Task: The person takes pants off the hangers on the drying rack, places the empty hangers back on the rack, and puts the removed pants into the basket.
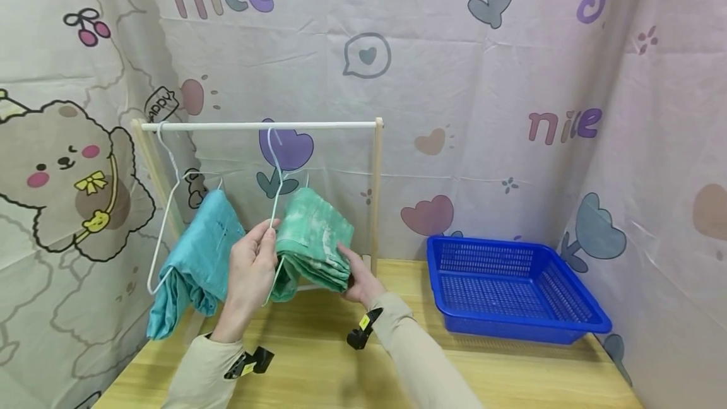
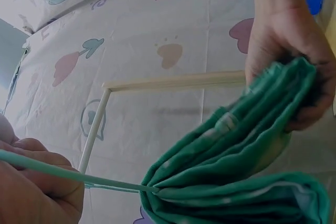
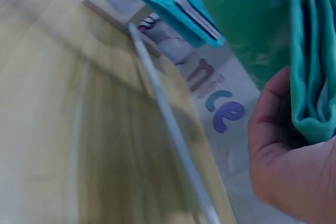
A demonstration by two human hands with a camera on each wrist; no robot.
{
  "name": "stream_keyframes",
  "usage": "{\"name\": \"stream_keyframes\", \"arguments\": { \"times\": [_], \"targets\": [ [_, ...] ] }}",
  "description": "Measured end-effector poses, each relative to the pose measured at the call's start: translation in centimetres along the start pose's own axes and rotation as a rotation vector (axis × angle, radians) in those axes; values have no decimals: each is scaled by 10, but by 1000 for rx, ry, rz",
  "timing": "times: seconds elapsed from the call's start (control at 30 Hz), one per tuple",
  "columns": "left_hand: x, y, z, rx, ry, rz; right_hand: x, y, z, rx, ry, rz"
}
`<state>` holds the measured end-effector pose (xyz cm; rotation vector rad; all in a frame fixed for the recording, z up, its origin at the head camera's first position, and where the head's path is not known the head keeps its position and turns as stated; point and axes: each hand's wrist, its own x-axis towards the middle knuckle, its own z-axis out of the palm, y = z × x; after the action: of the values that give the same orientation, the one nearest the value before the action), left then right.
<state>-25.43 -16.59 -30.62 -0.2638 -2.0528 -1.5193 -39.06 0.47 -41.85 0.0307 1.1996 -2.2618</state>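
Observation:
A folded green garment point(image 1: 318, 235) with pale streaks hangs over the lower bar of a white hanger point(image 1: 276, 175), whose hook is at the rack's top rail. My left hand point(image 1: 252, 264) pinches the side wire of that hanger, close beside the cloth. On the garment's right side my right hand point(image 1: 360, 278) grips the folded layers, thumb in front and fingers behind. In the left wrist view the green layers point(image 2: 210, 150) fan out from the hanger wire toward the right hand. A blue garment point(image 1: 201, 251) drapes over a second hanger point(image 1: 167, 226) to the left.
The clothes rack has a white top rail point(image 1: 324, 125) and wooden posts point(image 1: 376, 194). At the right of the wooden table point(image 1: 409, 358) stands a blue plastic basket point(image 1: 522, 327) with mesh walls. A printed curtain point(image 1: 488, 93) closes off the back and sides.

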Motion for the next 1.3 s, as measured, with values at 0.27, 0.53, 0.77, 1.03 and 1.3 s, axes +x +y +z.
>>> {"name": "stream_keyframes", "arguments": {
  "times": [0.27, 0.53, 0.77, 1.03, 1.3],
  "targets": [
    [-6, -6, -2, 9, -18, -9, -10, -27, -8, -63, -10, -36],
    [-9, -16, 4, 12, -15, -20, -25, -64, 3, -394, 3, -272],
    [-11, -26, 14, 31, -60, -36, -38, -86, 15, -572, -3, -403],
    [-3, -34, 26, -20, -37, -84, -52, -100, 19, -566, 1, -455],
    [5, -39, 31, 60, 76, -61, -70, -114, 30, -557, -9, -463]
  ]
}}
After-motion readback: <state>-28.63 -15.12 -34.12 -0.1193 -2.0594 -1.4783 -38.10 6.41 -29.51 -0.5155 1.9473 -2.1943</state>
